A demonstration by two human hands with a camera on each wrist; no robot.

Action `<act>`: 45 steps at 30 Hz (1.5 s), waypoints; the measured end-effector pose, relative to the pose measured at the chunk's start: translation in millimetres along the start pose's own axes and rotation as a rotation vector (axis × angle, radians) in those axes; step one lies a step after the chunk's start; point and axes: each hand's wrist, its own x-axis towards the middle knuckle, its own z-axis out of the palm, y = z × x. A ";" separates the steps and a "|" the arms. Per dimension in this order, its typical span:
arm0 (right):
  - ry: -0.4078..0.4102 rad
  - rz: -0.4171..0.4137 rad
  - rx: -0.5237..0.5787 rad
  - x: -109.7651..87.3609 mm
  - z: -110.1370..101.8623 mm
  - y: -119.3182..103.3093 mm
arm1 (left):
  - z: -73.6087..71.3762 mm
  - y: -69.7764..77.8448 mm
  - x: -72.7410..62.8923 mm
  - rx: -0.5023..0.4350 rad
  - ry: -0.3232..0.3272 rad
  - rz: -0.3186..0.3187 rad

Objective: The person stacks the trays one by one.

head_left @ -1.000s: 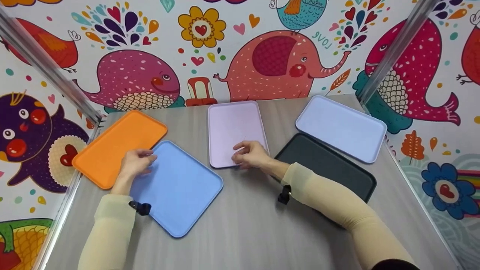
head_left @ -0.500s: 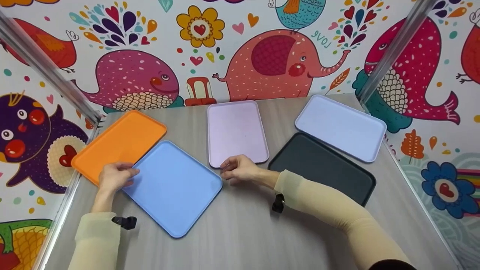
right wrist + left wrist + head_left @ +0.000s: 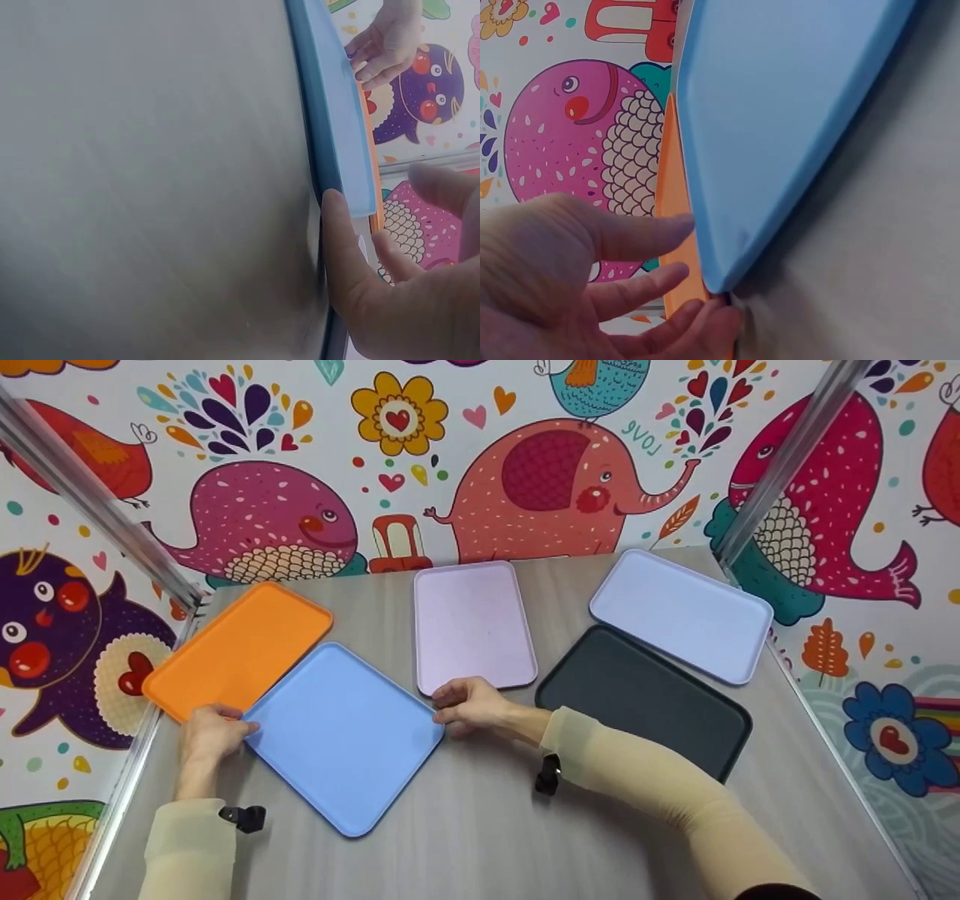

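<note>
A blue tray (image 3: 345, 739) lies on the table, turned so that one corner points towards the front. At its left corner is my left hand (image 3: 210, 739); in the left wrist view the thumb reaches the rim and the fingertips lie by the corner, without a clear grip. My right hand (image 3: 471, 706) is at the right corner, and in the right wrist view its index finger touches the tray's outer side while the thumb stands apart. An orange tray (image 3: 240, 649) sits behind the blue one, close against its edge. The pink tray (image 3: 474, 622) lies just behind my right hand.
A dark grey tray (image 3: 645, 697) lies to the right, partly behind my right forearm, with a pale lavender tray (image 3: 682, 615) behind it. Patterned walls with metal corner posts (image 3: 795, 457) enclose the back and sides of the grey table (image 3: 480, 825).
My left hand has moved from above the blue and orange trays down and left to the blue tray's left corner. My right hand has come down and left from the pink tray to the right corner.
</note>
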 end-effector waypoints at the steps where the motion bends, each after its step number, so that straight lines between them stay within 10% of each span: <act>1: 0.005 -0.002 0.002 -0.1 1.4 0.2 | 0.4 -2.3 -0.4 -0.008 0.004 -0.011; 23: 0.133 -0.116 -0.181 5.8 25.4 9.3 | 23.6 -10.1 -10.2 -0.245 0.090 -0.102; 45: -0.069 -0.114 -0.001 3.6 15.9 -0.6 | 5.5 -7.8 -8.4 -0.696 -0.019 -0.188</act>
